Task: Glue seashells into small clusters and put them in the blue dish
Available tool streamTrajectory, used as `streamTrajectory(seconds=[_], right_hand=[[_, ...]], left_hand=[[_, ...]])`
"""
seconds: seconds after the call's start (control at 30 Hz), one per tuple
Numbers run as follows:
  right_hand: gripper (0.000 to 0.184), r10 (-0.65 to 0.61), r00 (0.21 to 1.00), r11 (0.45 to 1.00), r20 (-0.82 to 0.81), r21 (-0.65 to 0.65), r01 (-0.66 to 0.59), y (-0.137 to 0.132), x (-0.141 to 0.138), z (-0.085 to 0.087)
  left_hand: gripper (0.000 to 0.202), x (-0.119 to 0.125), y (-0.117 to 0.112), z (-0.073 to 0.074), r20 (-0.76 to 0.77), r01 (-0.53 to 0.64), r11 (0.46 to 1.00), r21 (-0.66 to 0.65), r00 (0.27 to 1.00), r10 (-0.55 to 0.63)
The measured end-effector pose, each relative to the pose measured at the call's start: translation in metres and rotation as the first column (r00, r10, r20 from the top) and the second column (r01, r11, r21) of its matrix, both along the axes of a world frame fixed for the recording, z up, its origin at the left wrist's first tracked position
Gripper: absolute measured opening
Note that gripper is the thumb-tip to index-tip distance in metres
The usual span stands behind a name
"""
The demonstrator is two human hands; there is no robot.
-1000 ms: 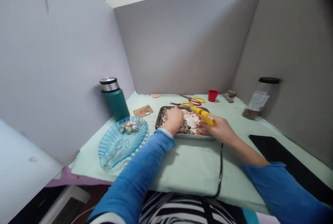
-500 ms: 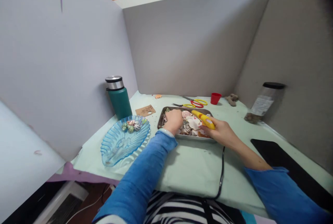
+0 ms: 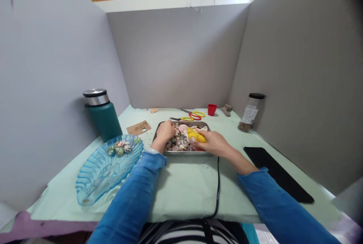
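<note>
A metal tray [image 3: 159, 130] full of small shells and stones [image 3: 178, 144] sits in the middle of the green-covered table. My left hand [image 3: 165, 131] reaches into the tray's left side, fingers curled down among the pieces; what it grips is hidden. My right hand [image 3: 211, 142] rests at the tray's right front and is closed round a yellow corded tool [image 3: 195, 135], tip pointing left over the shells. Its black cord [image 3: 217, 183] runs back toward me. A blue shell-shaped glass dish [image 3: 99, 168] at the left holds several small shells [image 3: 120, 147] at its far end.
A green flask [image 3: 103, 115] stands at the left wall. A brown card tag [image 3: 138, 127], two pairs of scissors [image 3: 191, 116], a red cup [image 3: 211, 109], a jar [image 3: 250, 111] and a black mat [image 3: 276, 172] lie around. Grey partitions enclose three sides.
The view has swung, so everything sits more to the left. My right hand has tilted the yellow tool lower over the tray. My left hand stays in the tray.
</note>
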State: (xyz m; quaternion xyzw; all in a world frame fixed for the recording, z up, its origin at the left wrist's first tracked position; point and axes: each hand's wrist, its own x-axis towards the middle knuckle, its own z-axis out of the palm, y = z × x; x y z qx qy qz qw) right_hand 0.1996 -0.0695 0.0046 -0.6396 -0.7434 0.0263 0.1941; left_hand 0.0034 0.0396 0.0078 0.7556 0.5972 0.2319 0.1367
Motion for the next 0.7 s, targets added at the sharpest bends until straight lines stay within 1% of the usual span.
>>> streamTrajectory(seconds=[0.07,0.13,0.2,0.27,0.33,0.4,0.47,0.53,0.6,0.63,0.67,0.7], right_hand=[[0.043,-0.005,0.991,0.999,0.137,-0.03,0.009,0.002,-0.004,0.006],[0.042,0.003,0.973,0.998,0.23,-0.06,0.011,0.002,-0.005,0.012],[0.041,0.019,0.958,0.996,0.285,-0.087,0.006,0.0,-0.004,0.019],[0.038,0.027,0.957,0.995,0.29,-0.098,0.002,0.0,-0.003,0.028],[0.036,0.018,0.98,0.999,0.199,-0.038,-0.011,0.002,-0.004,0.036],[0.037,0.028,0.999,0.993,0.027,0.117,-0.031,0.008,-0.008,0.04],[0.041,0.022,0.991,0.972,-0.135,0.236,0.011,0.016,-0.016,0.038],[0.036,0.006,0.981,0.971,-0.192,0.237,0.041,0.021,-0.024,0.032],[0.023,0.003,0.983,0.98,-0.186,0.197,0.035,0.023,-0.029,0.025],[0.021,0.012,0.98,0.982,-0.2,0.188,0.026,0.023,-0.03,0.021],[0.02,0.028,0.974,0.982,-0.226,0.188,0.016,0.023,-0.03,0.019],[0.02,0.044,0.963,0.98,-0.267,0.198,0.01,0.022,-0.03,0.016]], left_hand=[[0.019,-0.001,0.0,-0.001,0.179,0.06,0.995,-0.083,0.983,-0.044],[0.016,-0.001,-0.001,-0.001,0.344,0.114,0.985,-0.131,0.937,-0.062],[0.015,0.0,-0.003,-0.001,0.461,0.148,0.98,-0.134,0.884,-0.071],[0.016,0.002,-0.007,0.001,0.513,0.16,0.981,-0.109,0.854,-0.083],[0.016,0.003,-0.012,0.003,0.512,0.152,0.986,-0.065,0.853,-0.098],[0.014,0.006,-0.019,0.004,0.486,0.15,0.989,-0.018,0.865,-0.123],[0.013,0.009,-0.026,0.003,0.459,0.162,0.986,0.029,0.875,-0.157],[0.011,0.012,-0.033,0.001,0.456,0.172,0.983,0.067,0.871,-0.183],[0.01,0.014,-0.038,0.0,0.501,0.178,0.981,0.075,0.844,-0.191],[0.008,0.015,-0.041,0.001,0.547,0.188,0.98,0.063,0.815,-0.192],[0.006,0.016,-0.042,0.001,0.61,0.206,0.978,0.038,0.77,-0.186],[0.003,0.016,-0.043,0.002,0.686,0.23,0.973,0.005,0.707,-0.171]])
